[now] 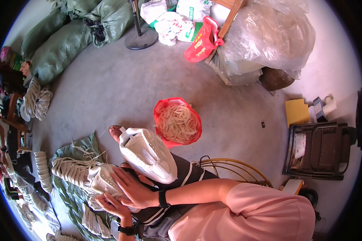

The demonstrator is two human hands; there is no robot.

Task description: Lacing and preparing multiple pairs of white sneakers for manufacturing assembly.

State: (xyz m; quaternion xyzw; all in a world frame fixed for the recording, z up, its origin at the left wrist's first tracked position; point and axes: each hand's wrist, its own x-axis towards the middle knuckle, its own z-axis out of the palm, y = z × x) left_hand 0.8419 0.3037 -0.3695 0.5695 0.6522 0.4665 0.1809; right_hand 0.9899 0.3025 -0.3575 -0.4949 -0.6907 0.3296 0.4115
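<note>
White shoe [99,176] touched by loosely spread hands [133,192]; grey floor [100,84] bears red-rimmed bag [171,143], green sacks [62,48].

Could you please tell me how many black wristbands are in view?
2: one wristband around the wrist of the right hand, another wristband around that of the left hand.

Right hand [135,192] seemingly flat beside left hand [113,206]

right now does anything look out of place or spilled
A small dark object, too small to identify, looks stray: alone on the grey floor, right of the red bag of laces. Nothing looks spilled.
</note>
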